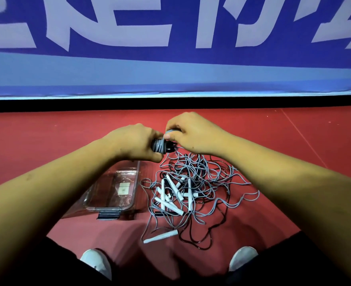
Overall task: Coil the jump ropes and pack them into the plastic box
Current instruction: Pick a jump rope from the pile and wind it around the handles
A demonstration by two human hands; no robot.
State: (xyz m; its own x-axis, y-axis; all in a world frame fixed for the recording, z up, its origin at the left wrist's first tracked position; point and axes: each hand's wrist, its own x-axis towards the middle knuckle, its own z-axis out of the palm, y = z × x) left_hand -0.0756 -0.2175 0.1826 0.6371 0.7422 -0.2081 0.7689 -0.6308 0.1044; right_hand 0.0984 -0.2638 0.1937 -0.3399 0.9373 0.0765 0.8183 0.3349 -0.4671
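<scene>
My left hand (pixel 137 142) grips a pair of black jump-rope handles (pixel 162 145) with grey cord wound around them. My right hand (pixel 191 134) pinches the grey cord just above the bundle. The loose end of that cord trails down into a tangled pile of jump ropes (pixel 193 190) on the red floor, with grey and dark cords and several white handles (pixel 170 198). One white handle (pixel 161 236) lies apart, nearer to me. A clear plastic box (pixel 136 182) stands open on the floor to the left of the pile, partly hidden by my left forearm.
A blue banner with large white characters (pixel 170 38) runs across the back, above a black strip at floor level. My two white shoes (pixel 97 263) sit at the bottom edge. A dark latch (pixel 108 215) is on the box's near end.
</scene>
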